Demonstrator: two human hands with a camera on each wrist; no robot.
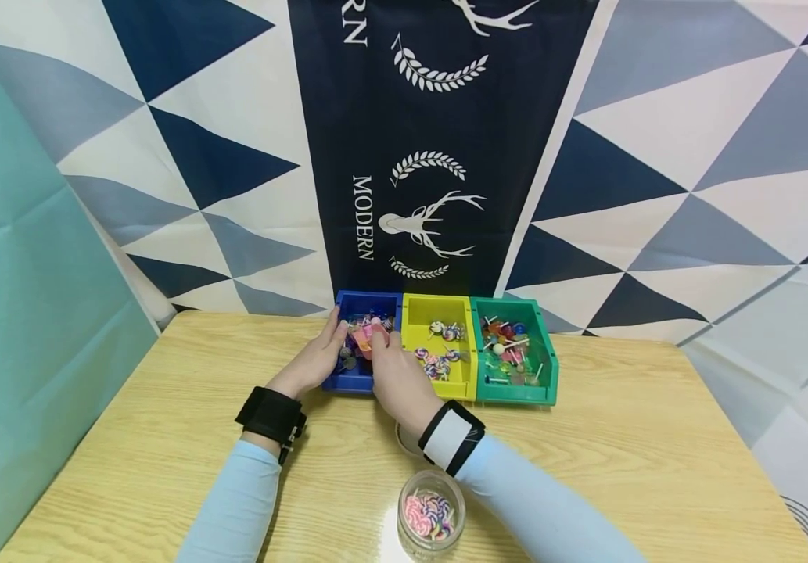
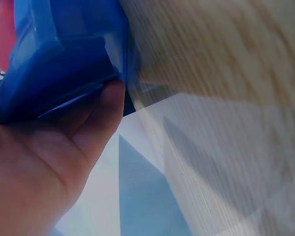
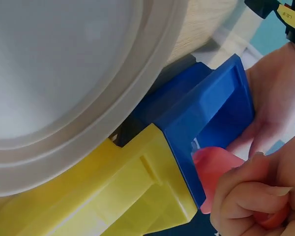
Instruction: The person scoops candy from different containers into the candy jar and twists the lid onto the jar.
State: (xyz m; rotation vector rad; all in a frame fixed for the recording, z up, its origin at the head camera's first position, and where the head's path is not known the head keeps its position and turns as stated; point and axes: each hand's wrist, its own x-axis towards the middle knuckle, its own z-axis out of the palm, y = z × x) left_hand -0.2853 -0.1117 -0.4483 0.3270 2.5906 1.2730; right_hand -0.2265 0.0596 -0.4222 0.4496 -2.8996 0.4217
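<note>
My left hand (image 1: 314,358) grips the left wall of a blue bin (image 1: 349,383), fingers along its outer side. My right hand (image 1: 405,387) holds a pink scoop (image 3: 214,164) by its handle, its head inside the blue bin. Small assorted candy-like pieces (image 1: 349,363) lie in that bin, partly hidden by the hands and scoop. In the left wrist view the fingers (image 2: 105,105) press against the blue plastic wall.
A yellow bin (image 1: 414,310) with swirl lollipops and a green bin (image 1: 550,375) with colourful lollipops adjoin on the right. A clear jar (image 1: 430,547) holding swirl pieces stands near the table's front. A round white lid (image 3: 64,73) lies beneath the right wrist. Patterned cloth hangs behind.
</note>
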